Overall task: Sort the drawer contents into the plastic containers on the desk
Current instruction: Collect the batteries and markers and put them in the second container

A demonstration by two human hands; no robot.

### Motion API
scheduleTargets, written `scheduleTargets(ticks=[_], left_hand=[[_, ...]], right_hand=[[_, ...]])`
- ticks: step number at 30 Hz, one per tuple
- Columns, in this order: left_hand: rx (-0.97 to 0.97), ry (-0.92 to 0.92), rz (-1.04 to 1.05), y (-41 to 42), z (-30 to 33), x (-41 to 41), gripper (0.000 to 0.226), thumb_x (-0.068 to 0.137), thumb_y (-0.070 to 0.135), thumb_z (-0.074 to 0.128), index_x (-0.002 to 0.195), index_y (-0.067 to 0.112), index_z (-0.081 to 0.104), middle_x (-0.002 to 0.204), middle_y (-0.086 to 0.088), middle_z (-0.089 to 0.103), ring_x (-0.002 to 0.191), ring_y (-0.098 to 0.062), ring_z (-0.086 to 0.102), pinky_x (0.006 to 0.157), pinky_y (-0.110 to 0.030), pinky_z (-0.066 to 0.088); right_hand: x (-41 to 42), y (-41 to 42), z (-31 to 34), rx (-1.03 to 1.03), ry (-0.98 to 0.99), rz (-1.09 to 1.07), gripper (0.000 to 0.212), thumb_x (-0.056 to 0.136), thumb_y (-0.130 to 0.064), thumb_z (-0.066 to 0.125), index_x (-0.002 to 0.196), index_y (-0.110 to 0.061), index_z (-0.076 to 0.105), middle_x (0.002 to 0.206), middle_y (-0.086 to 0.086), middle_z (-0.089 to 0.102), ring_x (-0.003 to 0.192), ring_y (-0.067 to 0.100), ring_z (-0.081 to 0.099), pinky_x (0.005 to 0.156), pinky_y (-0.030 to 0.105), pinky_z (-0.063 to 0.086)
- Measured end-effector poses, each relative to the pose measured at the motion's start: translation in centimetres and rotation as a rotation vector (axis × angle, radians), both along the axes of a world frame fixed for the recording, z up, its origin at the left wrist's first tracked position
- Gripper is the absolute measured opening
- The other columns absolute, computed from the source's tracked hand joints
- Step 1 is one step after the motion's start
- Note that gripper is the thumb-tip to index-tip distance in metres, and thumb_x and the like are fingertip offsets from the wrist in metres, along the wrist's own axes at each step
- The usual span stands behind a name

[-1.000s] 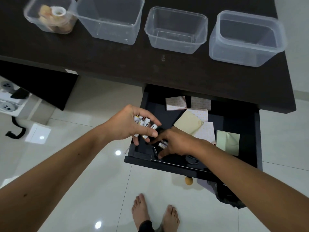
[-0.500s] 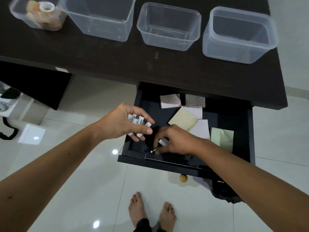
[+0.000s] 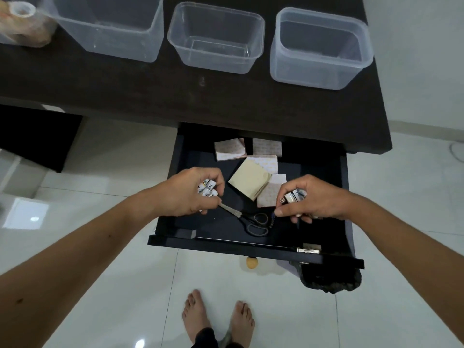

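Observation:
The black drawer (image 3: 251, 243) is pulled open below the dark desk (image 3: 175, 91). My left hand (image 3: 185, 194) hovers over its left part, shut on several white batteries (image 3: 208, 189). My right hand (image 3: 311, 199) is over the right part, shut on a few more batteries (image 3: 294, 196). Between the hands lie black-handled scissors (image 3: 251, 219). Sticky note pads (image 3: 249, 183) lie further back in the drawer. Clear plastic containers stand along the desk: a large one (image 3: 110, 28), a middle one (image 3: 216, 37) and a right one (image 3: 319, 47), all three holding nothing.
At the far left of the desk a container (image 3: 22, 23) holds tape rolls. A wooden knob (image 3: 251, 262) sticks out from the drawer front. A black bag (image 3: 331, 280) hangs under the drawer's right end. My bare feet (image 3: 218, 320) stand on white floor tiles.
My right hand has lifted from the drawer's front left and moved right, now holding batteries. The scissors it covered are now visible. My left hand still holds its batteries.

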State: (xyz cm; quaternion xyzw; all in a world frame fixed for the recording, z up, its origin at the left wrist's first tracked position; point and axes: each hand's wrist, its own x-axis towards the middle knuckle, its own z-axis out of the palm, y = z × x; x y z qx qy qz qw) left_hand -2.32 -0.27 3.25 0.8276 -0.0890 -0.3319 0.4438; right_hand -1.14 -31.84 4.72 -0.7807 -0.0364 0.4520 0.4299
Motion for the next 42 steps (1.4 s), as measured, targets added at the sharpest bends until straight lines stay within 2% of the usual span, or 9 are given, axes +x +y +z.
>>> scheduleTargets(ticks=[5,8,11,17,20,24,27,35,42], left_hand=[[0.126,-0.077,-0.035,-1.1,-1.1,0.6,0.030,0.085,0.029,0.086,0.076,0.026,0.058,0.071,0.002,0.066,0.052,-0.011,0.063,0.055,-0.030,0.053],[0.156,-0.120,-0.035,-1.8,-2.0,0.8,0.025,0.083,0.033,0.088,0.090,0.030,0.064,0.084,-0.001,0.071,0.065,-0.015,0.064,0.062,-0.028,0.055],[0.156,-0.146,-0.037,-2.6,-2.9,1.1,0.049,0.085,0.036,0.085,0.124,0.049,0.057,0.111,0.002,0.068,0.089,-0.016,0.063,0.083,-0.034,0.053],[0.248,-0.112,-0.061,-5.0,-3.8,1.5,0.103,0.081,0.044,0.086,0.148,0.069,0.012,0.119,-0.012,0.062,0.106,-0.029,0.057,0.101,-0.048,0.053],[0.322,-0.137,-0.105,-5.8,-4.2,1.6,0.114,0.081,0.043,0.087,0.149,0.072,0.000,0.109,-0.010,0.059,0.104,-0.028,0.054,0.098,-0.048,0.053],[0.390,-0.215,-0.167,-5.6,-4.8,1.7,0.104,0.087,0.038,0.082,0.149,0.072,0.006,0.102,-0.007,0.060,0.097,-0.029,0.058,0.087,-0.043,0.056],[0.416,-0.217,-0.196,-5.0,-4.6,1.9,0.100,0.087,0.031,0.082,0.151,0.067,0.014,0.102,-0.005,0.059,0.091,-0.026,0.059,0.081,-0.036,0.054],[0.426,-0.031,-0.207,-2.8,-4.0,1.6,0.108,0.077,0.039,0.091,0.144,0.077,0.015,0.119,-0.002,0.052,0.106,-0.025,0.054,0.095,-0.042,0.053],[0.611,-0.096,-0.255,-3.0,-3.4,0.9,0.111,0.084,0.041,0.085,0.161,0.055,0.006,0.131,-0.011,0.050,0.130,-0.034,0.051,0.101,-0.042,0.047]], right_hand=[[-0.8,-1.1,-0.2,-0.009,-0.051,-0.135,0.008,0.090,-0.012,0.081,0.096,-0.011,0.076,0.069,0.010,0.072,0.051,0.010,0.063,0.045,0.025,0.048],[-1.0,-1.5,-1.3,-0.113,-0.153,-0.285,0.042,0.093,-0.012,0.077,0.130,-0.032,0.069,0.072,0.001,0.073,0.054,0.012,0.065,0.048,0.025,0.049],[-0.8,-1.6,-2.8,-0.268,-0.233,-0.280,0.067,0.093,-0.019,0.077,0.153,-0.031,0.049,0.098,0.000,0.070,0.060,0.012,0.071,0.052,0.025,0.052],[-0.8,-1.3,-4.1,-0.323,-0.303,-0.189,0.038,0.092,-0.025,0.078,0.128,-0.030,0.069,0.097,-0.003,0.076,0.068,0.019,0.075,0.066,0.029,0.059],[-0.6,-1.4,-4.1,-0.270,-0.301,-0.167,0.036,0.093,-0.020,0.077,0.125,-0.035,0.073,0.101,-0.010,0.072,0.063,0.006,0.069,0.063,0.020,0.052],[-0.6,-1.8,-4.1,-0.221,-0.285,-0.164,0.039,0.095,-0.015,0.074,0.123,-0.042,0.074,0.082,-0.014,0.070,0.051,0.001,0.058,0.053,0.013,0.046],[-0.6,-1.7,-4.4,-0.266,-0.336,-0.142,0.030,0.093,-0.017,0.076,0.114,-0.039,0.078,0.096,-0.016,0.068,0.062,-0.006,0.054,0.066,0.012,0.042],[-1.2,-1.2,-5.8,-0.351,-0.389,-0.067,0.038,0.074,-0.035,0.094,0.106,-0.043,0.077,0.108,-0.003,0.073,0.104,0.015,0.063,0.091,0.030,0.051],[-1.9,-0.2,-6.1,-0.373,-0.513,0.076,0.049,0.068,-0.042,0.096,0.113,-0.031,0.078,0.100,-0.007,0.068,0.093,0.015,0.063,0.081,0.032,0.052]])
